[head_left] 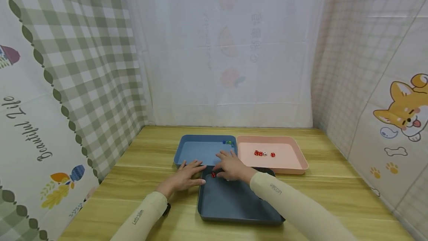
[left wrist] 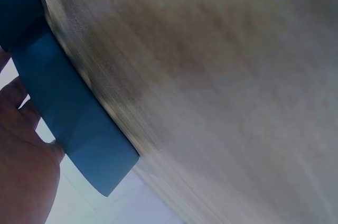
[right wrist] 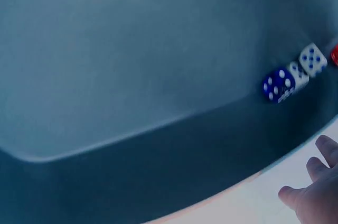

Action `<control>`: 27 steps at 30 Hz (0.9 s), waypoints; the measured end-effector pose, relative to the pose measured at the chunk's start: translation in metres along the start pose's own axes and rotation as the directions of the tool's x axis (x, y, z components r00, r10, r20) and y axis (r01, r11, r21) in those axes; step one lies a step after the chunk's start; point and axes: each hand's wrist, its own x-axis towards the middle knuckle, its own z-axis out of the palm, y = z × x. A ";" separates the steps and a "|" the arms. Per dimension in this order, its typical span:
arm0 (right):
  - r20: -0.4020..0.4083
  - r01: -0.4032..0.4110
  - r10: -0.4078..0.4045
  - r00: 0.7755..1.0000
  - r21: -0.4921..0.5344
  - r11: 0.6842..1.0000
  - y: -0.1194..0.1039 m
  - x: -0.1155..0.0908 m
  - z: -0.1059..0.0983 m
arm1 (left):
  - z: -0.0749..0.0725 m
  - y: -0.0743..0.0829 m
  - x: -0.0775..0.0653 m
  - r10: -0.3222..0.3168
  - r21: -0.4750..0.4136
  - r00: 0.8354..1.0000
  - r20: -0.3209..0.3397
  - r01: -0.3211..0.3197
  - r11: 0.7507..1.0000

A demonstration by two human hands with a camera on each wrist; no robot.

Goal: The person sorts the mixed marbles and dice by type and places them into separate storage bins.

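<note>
My left hand lies with straight, spread fingers at the left rim of the dark blue-grey tray. Over that tray's far left corner is my right hand, its fingers loose and apart, the thumb close to a red die. In the right wrist view a blue die with white dots, two white dice with blue dots and part of the red die form a row along the tray wall. The right fingers appear beyond the rim there, holding nothing.
Behind the dark tray stand a blue tray, with small blue and green dice at its right end, and a pink tray with several red dice and a white die. Cloth curtains enclose the wooden table.
</note>
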 end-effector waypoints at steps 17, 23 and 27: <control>-0.015 -0.028 0.028 1.000 -0.003 1.000 -0.012 0.000 0.007 | 0.000 0.001 -0.001 -0.003 -0.013 1.000 0.003 0.003 1.000; -0.071 0.002 0.004 0.997 0.076 0.997 -0.004 -0.005 -0.010 | 0.002 0.000 -0.001 -0.001 -0.005 1.000 -0.003 0.001 1.000; -0.163 -0.021 0.034 0.986 0.078 0.997 0.018 -0.012 -0.032 | 0.001 0.000 -0.001 0.000 0.001 1.000 -0.007 0.000 1.000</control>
